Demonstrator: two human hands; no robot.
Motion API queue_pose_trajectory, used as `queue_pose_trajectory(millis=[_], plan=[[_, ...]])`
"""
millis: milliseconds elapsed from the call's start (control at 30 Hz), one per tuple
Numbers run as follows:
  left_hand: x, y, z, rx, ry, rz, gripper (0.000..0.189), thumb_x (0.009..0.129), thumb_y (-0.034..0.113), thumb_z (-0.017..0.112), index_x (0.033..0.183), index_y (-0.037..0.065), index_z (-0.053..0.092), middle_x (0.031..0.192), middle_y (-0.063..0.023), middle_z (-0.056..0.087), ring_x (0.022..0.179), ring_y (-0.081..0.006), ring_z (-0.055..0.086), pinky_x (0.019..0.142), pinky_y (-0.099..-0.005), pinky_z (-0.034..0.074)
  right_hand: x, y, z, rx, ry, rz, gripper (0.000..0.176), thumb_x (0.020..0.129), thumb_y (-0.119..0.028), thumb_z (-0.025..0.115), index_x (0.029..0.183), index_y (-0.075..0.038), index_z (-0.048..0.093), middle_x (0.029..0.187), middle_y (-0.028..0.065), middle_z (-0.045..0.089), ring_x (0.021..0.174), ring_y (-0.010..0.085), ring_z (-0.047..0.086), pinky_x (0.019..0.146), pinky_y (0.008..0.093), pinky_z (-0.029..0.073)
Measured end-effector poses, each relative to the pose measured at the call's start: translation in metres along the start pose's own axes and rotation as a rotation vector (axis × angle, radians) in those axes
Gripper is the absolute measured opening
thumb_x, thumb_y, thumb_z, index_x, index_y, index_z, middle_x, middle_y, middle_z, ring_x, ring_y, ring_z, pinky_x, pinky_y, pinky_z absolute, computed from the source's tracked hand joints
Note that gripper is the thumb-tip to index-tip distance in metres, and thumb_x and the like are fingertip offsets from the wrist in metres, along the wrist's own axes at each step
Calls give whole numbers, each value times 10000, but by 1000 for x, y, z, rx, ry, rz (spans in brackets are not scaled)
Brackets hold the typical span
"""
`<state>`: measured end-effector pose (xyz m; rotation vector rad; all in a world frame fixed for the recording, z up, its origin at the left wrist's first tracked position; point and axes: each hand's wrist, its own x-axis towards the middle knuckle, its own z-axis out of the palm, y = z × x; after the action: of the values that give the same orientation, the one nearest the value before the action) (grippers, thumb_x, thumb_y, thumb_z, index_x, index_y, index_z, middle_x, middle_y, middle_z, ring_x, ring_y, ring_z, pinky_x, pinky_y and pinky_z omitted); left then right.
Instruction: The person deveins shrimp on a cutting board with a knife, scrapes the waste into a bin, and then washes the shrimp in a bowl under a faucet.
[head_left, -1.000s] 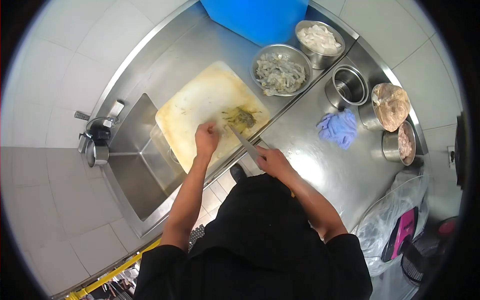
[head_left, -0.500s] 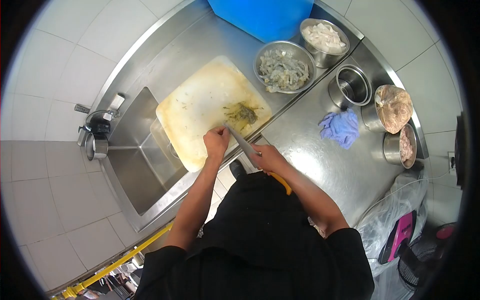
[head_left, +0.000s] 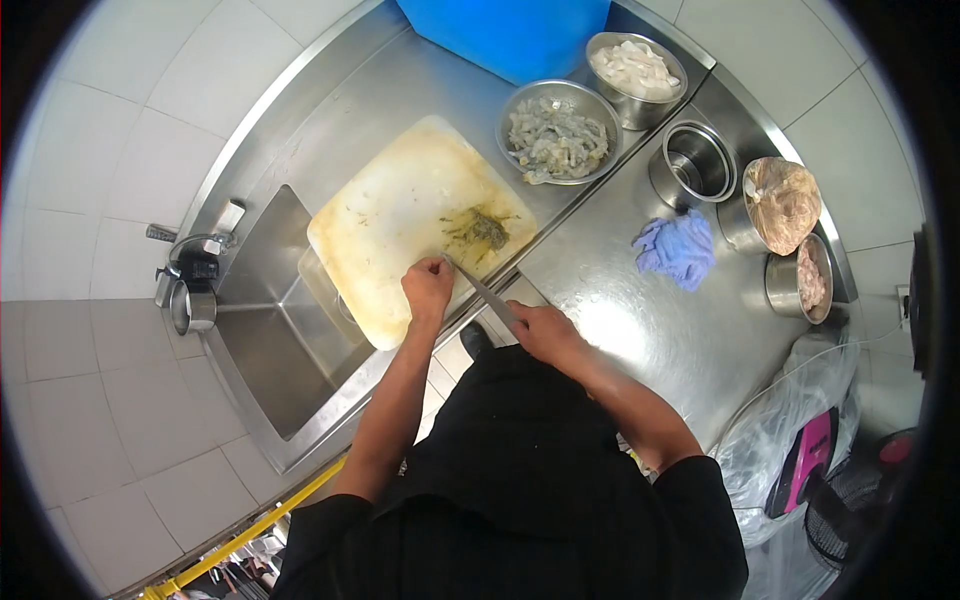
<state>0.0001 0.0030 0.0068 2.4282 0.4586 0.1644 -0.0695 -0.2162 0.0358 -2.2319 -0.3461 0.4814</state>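
In my right hand is a knife, its blade pointing up and left toward my left fingers. My left hand is closed in a pinch over the near edge of the cutting board, close to the knife tip. Whatever those fingers hold is too small and covered to make out. A dark greenish heap of scraps lies on the stained white board, just beyond the blade. Behind the board, a metal bowl contains greyish peeled shrimp.
A sink opens left of the board. Rightward on the steel counter lie a blue cloth, an open metal pot, a bagged container and a meat pot. A pot of white pieces stands beside a blue bin.
My right hand has turned slightly on the knife, and its yellow handle no longer shows. The left hand stays pinched near the blade tip. The whole view has shifted a little.
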Motion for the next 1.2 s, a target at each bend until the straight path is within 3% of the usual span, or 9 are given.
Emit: queue_pose_trajectory(millis=[333, 500, 567, 700, 867, 967, 1000, 1100, 1200], plan=[[-6, 5, 1, -29, 30, 14, 185, 767, 194, 645, 829, 30, 702, 735, -156, 680, 674, -270, 673, 654, -357, 525, -9, -4, 0, -353, 212, 93, 395, 833, -67, 473, 1223, -23, 518, 645, 194, 620, 613, 382, 629, 578, 472, 518], [7, 16, -5, 233, -86, 12, 190, 751, 208, 650, 799, 26, 678, 694, -170, 657, 684, -283, 664, 651, -379, 518, -15, -5, -11, -291, 82, 144, 454, 840, -59, 434, 1292, -14, 460, 716, 227, 635, 693, 409, 637, 642, 504, 505], [27, 22, -18, 92, -441, -55, 209, 749, 209, 655, 836, 20, 672, 673, -139, 654, 616, -245, 637, 575, -357, 498, -18, -1, -14, -274, 86, 134, 444, 840, -56, 443, 1282, -16, 468, 714, 230, 633, 692, 410, 636, 640, 510, 503], [37, 98, -91, -1200, -929, -214, 378, 864, 265, 588, 1130, -4, 607, 863, -67, 660, 632, -127, 543, 566, -242, 415, -26, 4, -14, -180, 110, 161, 363, 867, -158, 504, 1225, -102, 529, 723, 212, 627, 716, 401, 626, 663, 486, 508], [54, 12, -120, -508, -192, -149, 412, 869, 340, 619, 1134, 25, 623, 927, -56, 656, 738, -122, 565, 643, -261, 442, -51, 9, -33, -21, 148, 151, 340, 841, -199, 563, 1164, -94, 570, 807, 220, 638, 787, 388, 626, 716, 457, 502], [28, -83, -117, 145, 243, -92, 493, 808, 320, 689, 1109, -60, 597, 745, -139, 634, 699, -184, 606, 653, -318, 486, -68, 22, -51, 172, 35, 109, 434, 809, -191, 639, 1214, -68, 543, 777, 175, 648, 719, 289, 635, 647, 350, 505], [19, -130, -107, 40, 281, -212, 545, 828, 351, 674, 1147, -78, 568, 807, -132, 650, 721, -196, 617, 683, -322, 497, -73, 24, -58, 172, 55, 115, 434, 809, -191, 639, 1214, -68, 543, 777, 175, 648, 719, 289, 635, 647, 350, 505], [-2, -179, -77, -537, 139, -559, 630, 845, 404, 659, 1202, -97, 521, 951, -137, 644, 810, -212, 617, 751, -334, 496, -84, 19, -93, 982, -150, 153, 746, 748, -115, 727, 1380, 20, 355, 1004, 114, 640, 684, 126, 606, 601, 245, 492], [-11, -188, -72, -697, 22, -664, 625, 862, 426, 636, 1205, -83, 518, 1102, -135, 603, 940, -223, 599, 830, -329, 481, -82, 19, -102, 775, -168, 423, 779, 733, -150, 739, 1384, 14, 345, 1092, 169, 613, 787, 208, 636, 693, 297, 509]])
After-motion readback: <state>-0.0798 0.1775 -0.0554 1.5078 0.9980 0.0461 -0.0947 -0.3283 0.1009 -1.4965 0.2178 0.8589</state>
